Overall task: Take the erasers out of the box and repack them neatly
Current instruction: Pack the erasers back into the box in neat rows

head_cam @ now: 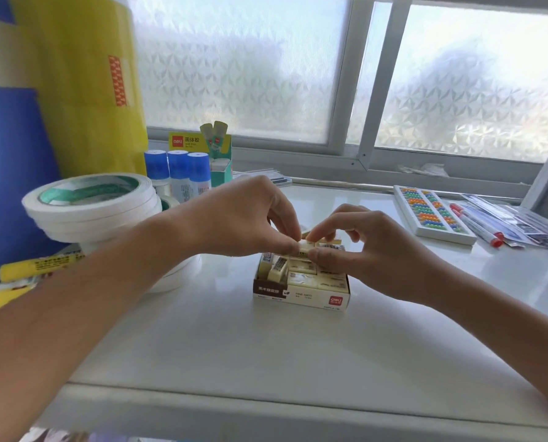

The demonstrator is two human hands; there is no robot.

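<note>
Both hands, left hand (244, 215) and right hand (371, 250), pinch one eraser (306, 247) above the Deli-branded box (301, 293); tape rolls (90, 205) stand left.

tape rolls (89, 205), 3 glue bottles (178, 169), abacus (432, 213)

white table (266, 352), eraser box (301, 293), tape rolls (90, 208), abacus (432, 213), markers (477, 224)

both hands (301, 237) hide the box's (301, 293) far side; label print unreadable.
</note>
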